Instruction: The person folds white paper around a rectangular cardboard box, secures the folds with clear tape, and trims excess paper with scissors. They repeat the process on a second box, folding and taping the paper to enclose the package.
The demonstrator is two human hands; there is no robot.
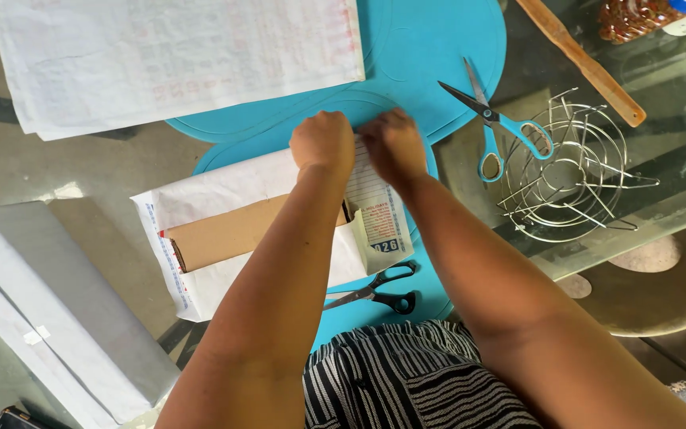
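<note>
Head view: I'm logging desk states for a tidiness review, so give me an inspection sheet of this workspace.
Surface: glass table with turquoise mats.
Job's things: brown cardboard box lying on white printed paper; paper flap folded up at its right end.
Clutter: blue-handled scissors, black-handled scissors, wire rack, wooden stick, wrapped white parcel, large paper sheets.
Grippers: left hand and right hand both pinch the flap's top edge.
Cables: nothing seen.
Surroundings: round stool beneath the glass; striped garment.
</note>
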